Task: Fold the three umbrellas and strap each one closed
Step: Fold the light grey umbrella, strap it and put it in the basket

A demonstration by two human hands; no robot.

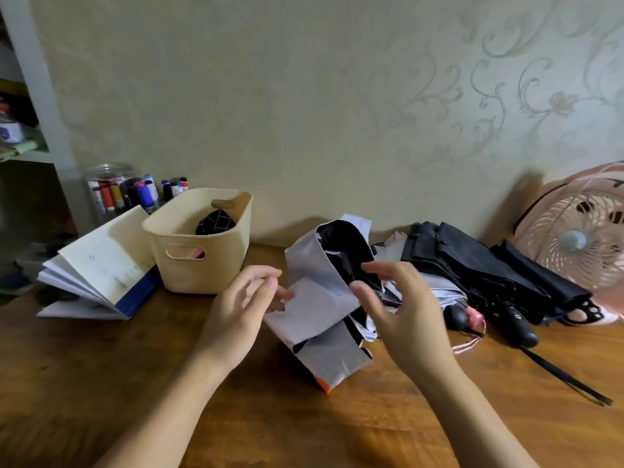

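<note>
A grey umbrella (pixel 324 298) with a black lining stands loosely gathered at the table's middle, an orange tip at its bottom. My left hand (pixel 243 309) pinches a grey fabric flap on its left side. My right hand (pixel 401 309) hovers at the umbrella's right side with fingers spread, close to the black inner folds, holding nothing that I can see. Two more umbrellas lie behind to the right: a pale one (pixel 435 292) with a black handle and pink strap, and a black one (pixel 489 275) with a black handle and long black strap.
A beige plastic basket (pixel 189 265) stands left of the umbrellas, with an open book (pixel 101 271) beside it. A jar of markers (pixel 111 190) is behind them. A pink desk fan (pixel 580 238) fills the right edge. The wooden table (pixel 304 417) runs up to the wall.
</note>
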